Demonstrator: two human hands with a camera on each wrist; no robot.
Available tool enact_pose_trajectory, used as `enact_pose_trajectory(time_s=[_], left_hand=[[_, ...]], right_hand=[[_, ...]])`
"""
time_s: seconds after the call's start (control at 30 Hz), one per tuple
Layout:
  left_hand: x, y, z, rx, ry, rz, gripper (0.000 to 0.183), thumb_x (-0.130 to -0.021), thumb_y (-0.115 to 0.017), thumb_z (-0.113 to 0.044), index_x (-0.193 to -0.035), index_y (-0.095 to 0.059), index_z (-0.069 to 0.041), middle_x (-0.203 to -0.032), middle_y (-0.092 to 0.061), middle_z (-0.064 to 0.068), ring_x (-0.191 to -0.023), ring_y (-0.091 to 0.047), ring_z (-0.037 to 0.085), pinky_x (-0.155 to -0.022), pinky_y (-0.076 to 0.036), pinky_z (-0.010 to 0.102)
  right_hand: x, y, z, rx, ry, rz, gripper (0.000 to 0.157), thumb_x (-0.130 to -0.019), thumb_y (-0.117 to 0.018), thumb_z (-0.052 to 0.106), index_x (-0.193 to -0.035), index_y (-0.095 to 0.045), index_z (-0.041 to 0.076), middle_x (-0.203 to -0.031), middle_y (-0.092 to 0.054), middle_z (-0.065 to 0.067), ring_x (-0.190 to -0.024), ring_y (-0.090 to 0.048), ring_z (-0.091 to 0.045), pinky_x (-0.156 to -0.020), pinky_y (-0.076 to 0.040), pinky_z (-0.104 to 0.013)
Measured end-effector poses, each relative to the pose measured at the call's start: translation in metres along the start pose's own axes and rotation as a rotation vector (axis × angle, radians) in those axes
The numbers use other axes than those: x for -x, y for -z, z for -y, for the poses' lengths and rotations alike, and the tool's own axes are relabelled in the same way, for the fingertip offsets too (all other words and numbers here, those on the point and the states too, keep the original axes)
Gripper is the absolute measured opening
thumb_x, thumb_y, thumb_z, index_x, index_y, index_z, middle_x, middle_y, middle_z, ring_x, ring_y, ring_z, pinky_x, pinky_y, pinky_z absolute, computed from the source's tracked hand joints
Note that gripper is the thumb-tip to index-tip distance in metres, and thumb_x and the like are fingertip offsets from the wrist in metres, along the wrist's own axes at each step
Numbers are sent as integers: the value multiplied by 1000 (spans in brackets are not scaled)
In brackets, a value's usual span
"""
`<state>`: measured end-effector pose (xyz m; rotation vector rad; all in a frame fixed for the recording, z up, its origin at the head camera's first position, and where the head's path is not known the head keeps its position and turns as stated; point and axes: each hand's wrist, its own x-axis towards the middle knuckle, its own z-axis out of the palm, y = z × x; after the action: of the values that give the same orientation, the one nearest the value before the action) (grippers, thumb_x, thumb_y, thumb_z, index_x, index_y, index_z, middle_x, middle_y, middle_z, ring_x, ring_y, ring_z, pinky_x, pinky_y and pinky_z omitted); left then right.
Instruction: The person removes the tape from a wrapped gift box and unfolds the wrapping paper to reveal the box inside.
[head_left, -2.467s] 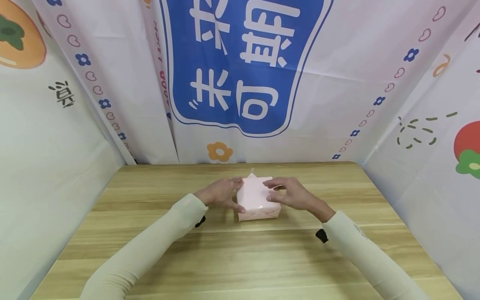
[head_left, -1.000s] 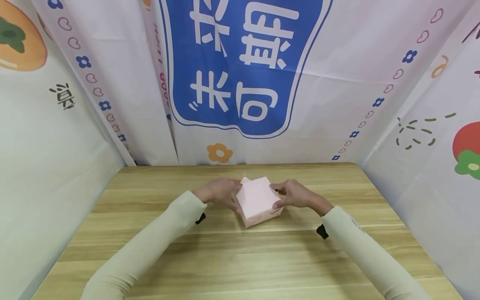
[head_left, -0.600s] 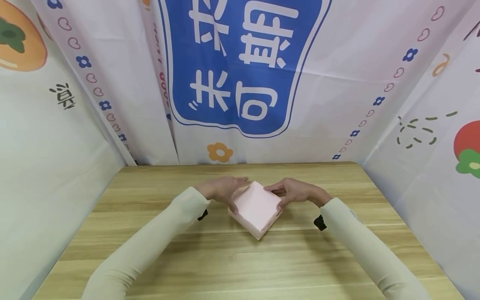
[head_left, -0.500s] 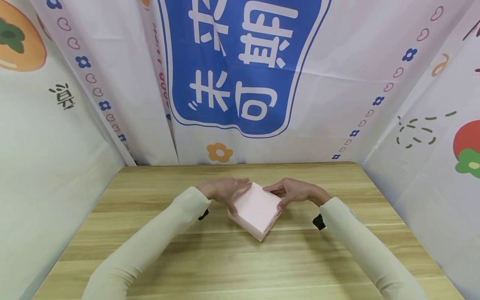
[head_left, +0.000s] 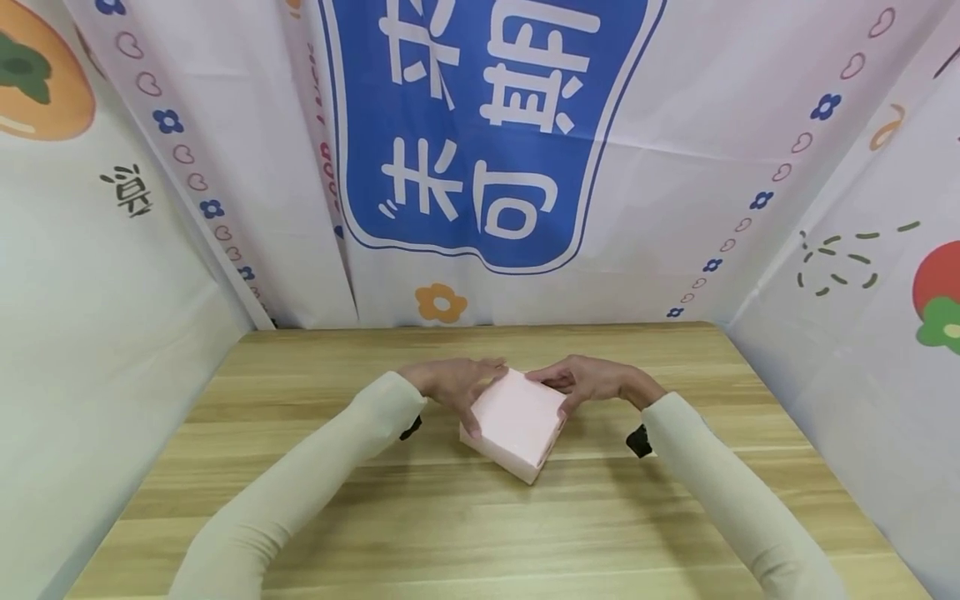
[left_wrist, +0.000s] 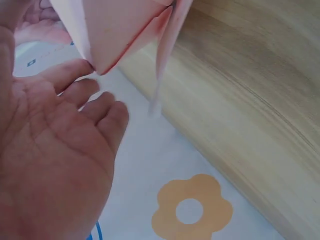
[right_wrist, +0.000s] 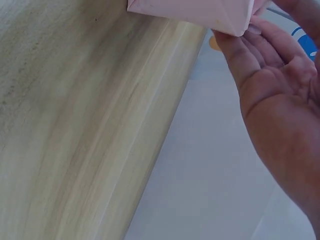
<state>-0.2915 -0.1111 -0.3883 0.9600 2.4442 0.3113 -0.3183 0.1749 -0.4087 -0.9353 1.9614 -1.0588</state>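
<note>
A small pink box (head_left: pixel 517 417) sits turned cornerwise on the table, between the two hands. My left hand (head_left: pixel 453 385) holds its left side, thumb on the near left edge and fingers at the far corner. In the left wrist view, the left fingertips touch a corner of the pink box (left_wrist: pixel 120 30), and a thin strip (left_wrist: pixel 159 85) with a clear end sticks out from it. My right hand (head_left: pixel 592 382) grips the right side between thumb and fingers. In the right wrist view, the right fingers (right_wrist: pixel 250 55) meet a lower corner of the pink box (right_wrist: pixel 195 10).
The wooden table (head_left: pixel 450 533) reaches back to a white printed cloth (head_left: pixel 637 250) hanging behind it. More printed cloth (head_left: pixel 112 333) stands along both sides. A black wrist camera (head_left: pixel 639 442) shows beneath the right sleeve.
The box has turned counterclockwise, its near left corner swinging toward the person and right. The clear tab at its far side no longer shows in the head view. Both hands have shifted their hold.
</note>
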Motion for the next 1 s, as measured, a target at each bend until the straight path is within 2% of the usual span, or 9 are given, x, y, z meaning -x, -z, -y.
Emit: enact_pose_trajectory(time_s=[0.13,0.3,0.47,0.6,0.7,0.83,0.87,0.9,1.0], left_hand=[[-2,-1,-1,-6,6,-26,118,-65,-90,-48,-157,-24,-14,-166,-17,5,-148,-29,30,-121,-28,45],[-3,-5,-4,-25,39,-80,117,-62,-88,-55,-154,-32,-10,-163,-26,8,-145,-36,28,-119,-33,42],[0,-14,-2,-43,29,-119,119,-65,-85,-60,-154,-30,-5,-164,-20,11,-147,-31,30,-121,-29,40],[1,-20,0,-52,15,-149,119,-66,-82,-62,-154,-28,-4,-164,-19,14,-146,-32,32,-121,-29,40],[1,-22,-2,-81,18,-176,120,-67,-80,-65,-153,-28,-1,-163,-21,16,-140,-42,33,-120,-31,39],[0,-23,-6,-131,35,-219,120,-66,-78,-69,-150,-33,3,-160,-26,19,-138,-45,35,-118,-33,38],[0,-24,-7,-147,37,-231,118,-66,-77,-70,-148,-37,4,-160,-28,19,-140,-42,35,-118,-33,38],[0,-24,-9,-169,43,-241,112,-67,-76,-71,-142,-47,6,-159,-30,20,-142,-39,34,-118,-34,38],[-1,-25,-12,-222,66,-264,86,-68,-73,-74,-106,-71,3,-156,-35,20,-145,-34,31,-117,-35,37]], right_hand=[[5,-1,3,49,19,-26,84,-80,-78,2,-150,-32,-6,-157,-30,-24,-144,-31,-42,-118,-30,-49],[9,-1,3,172,3,-147,87,-81,-78,4,-153,-29,-2,-159,-29,-23,-145,-31,-42,-118,-28,-51],[15,-2,-2,257,-4,-244,84,-83,-77,6,-153,-30,-1,-159,-30,-20,-146,-29,-39,-119,-27,-50],[19,-3,-6,264,-3,-278,81,-86,-76,10,-152,-31,-3,-158,-32,-21,-145,-31,-39,-118,-29,-50],[19,-4,-5,247,11,-320,79,-85,-77,12,-150,-34,-3,-156,-35,-21,-145,-33,-38,-117,-31,-49],[18,-5,-4,250,40,-373,76,-86,-77,15,-148,-38,-5,-154,-39,-22,-143,-35,-38,-117,-32,-50],[18,-6,-5,260,43,-384,76,-86,-77,16,-148,-38,-5,-153,-40,-22,-143,-36,-38,-116,-32,-51],[17,-6,-6,273,44,-396,75,-86,-77,17,-147,-39,-5,-153,-40,-22,-143,-36,-39,-116,-32,-51],[16,-8,-8,298,34,-427,75,-85,-78,19,-146,-42,-4,-155,-38,-21,-144,-35,-39,-116,-32,-52]])
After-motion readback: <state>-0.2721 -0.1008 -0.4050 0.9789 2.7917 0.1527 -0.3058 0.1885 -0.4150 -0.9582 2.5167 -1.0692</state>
